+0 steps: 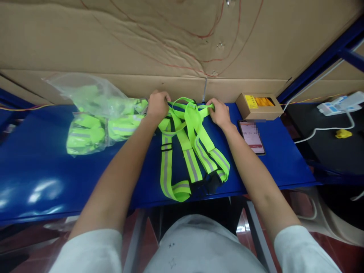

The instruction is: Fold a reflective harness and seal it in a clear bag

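A neon-green reflective harness (192, 157) with grey stripes and black buckles lies spread on the blue table in front of me. My left hand (158, 105) is closed on its upper left strap, the fingertips partly hidden. At the upper right, my right hand (218, 112) pinches another strap of the same harness between thumb and fingers. The lower straps curl towards the table's front edge, where a black buckle (212, 183) rests. Left of my left hand lie clear plastic bags (87, 134) with more folded green straps inside.
A cardboard box (260, 110) with orange contents stands at the back right, and a phone (251, 137) lies before it. Cardboard (127, 41) with red wires rises behind the blue table (110, 182). A power strip (339, 105) and white cable sit far right.
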A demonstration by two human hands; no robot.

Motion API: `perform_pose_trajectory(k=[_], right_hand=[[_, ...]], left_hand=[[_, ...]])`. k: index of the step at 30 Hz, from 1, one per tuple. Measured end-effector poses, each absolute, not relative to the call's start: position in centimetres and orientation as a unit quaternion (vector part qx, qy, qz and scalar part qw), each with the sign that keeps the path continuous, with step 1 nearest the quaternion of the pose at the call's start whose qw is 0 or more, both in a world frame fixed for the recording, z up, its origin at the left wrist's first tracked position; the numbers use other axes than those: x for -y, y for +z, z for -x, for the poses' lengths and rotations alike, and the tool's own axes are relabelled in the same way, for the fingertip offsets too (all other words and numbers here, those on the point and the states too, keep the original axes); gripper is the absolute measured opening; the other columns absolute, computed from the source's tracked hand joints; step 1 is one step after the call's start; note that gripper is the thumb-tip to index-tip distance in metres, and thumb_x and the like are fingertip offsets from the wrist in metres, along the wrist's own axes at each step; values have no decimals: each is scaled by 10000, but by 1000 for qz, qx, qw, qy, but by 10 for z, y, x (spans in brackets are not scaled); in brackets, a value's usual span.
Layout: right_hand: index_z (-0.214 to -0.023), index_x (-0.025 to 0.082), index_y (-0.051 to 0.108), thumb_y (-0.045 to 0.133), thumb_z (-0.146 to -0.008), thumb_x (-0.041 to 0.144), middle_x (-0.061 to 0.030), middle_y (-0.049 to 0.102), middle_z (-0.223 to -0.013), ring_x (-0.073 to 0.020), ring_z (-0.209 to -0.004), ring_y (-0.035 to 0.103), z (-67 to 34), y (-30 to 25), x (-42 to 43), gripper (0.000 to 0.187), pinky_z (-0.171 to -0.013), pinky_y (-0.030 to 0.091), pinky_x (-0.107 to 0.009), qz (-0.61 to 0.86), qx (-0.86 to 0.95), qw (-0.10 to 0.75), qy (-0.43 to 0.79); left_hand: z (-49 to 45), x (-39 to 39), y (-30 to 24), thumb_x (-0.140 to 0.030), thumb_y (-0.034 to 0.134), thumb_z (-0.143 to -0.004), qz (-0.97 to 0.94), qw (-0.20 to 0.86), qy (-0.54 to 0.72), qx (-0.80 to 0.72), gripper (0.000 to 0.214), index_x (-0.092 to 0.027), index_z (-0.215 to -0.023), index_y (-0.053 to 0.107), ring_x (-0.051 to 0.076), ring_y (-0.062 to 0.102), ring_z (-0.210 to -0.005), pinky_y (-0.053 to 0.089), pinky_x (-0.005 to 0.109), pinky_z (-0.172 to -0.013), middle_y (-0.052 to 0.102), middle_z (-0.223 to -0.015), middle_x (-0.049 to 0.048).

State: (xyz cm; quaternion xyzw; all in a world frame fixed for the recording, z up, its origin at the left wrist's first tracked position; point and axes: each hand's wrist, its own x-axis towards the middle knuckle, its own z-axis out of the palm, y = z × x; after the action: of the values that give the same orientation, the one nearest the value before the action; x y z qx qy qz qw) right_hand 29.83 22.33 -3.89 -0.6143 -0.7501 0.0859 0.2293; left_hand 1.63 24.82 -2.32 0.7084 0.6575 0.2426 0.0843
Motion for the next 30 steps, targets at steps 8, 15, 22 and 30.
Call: perform_pose_trajectory(k=[8,15,22,30], right_hand=[[-1534,199,553,501,-977,263,-201,617,-1511,-399,-1338,594,-302,-22,-210,564,-1087,460,-639,618,748,239,43],[-1388,293,650,430,-1070,214,-72,652,-1496,-275,-1414,577,-338,16,-83,394,-1152,464,-544,423,859,283,49],[-1402,283,655,552,-1045,215,-47,700,-1459,-238,-1362,636,-352,-11,13,378,-1151,490,-499,320,928,167,92],[-1642,261,440,706,-985,432,-96,375,-1736,-311,-1628,334,-351,-6,-3,730,-1321,285,-626,278,952,63,109]], left_hand=[[-28,-229,-5,-209,564,-914,-728,124,280,-613,278,-161,-1150,703,233,677,-989,562,419,-974,765,-1091,107],[-32,-59,28,-232,534,-1053,-904,101,268,-316,239,-265,-1251,662,214,694,-1189,539,395,-1053,754,-1249,51],[-39,15,-9,-412,575,-1051,-958,109,106,-245,484,-251,-1507,568,297,520,-1494,334,571,-1293,538,-1630,81],[-38,11,-35,-445,595,-1031,-953,126,112,-253,558,-269,-1556,532,322,529,-1464,384,562,-1229,564,-1603,92]])
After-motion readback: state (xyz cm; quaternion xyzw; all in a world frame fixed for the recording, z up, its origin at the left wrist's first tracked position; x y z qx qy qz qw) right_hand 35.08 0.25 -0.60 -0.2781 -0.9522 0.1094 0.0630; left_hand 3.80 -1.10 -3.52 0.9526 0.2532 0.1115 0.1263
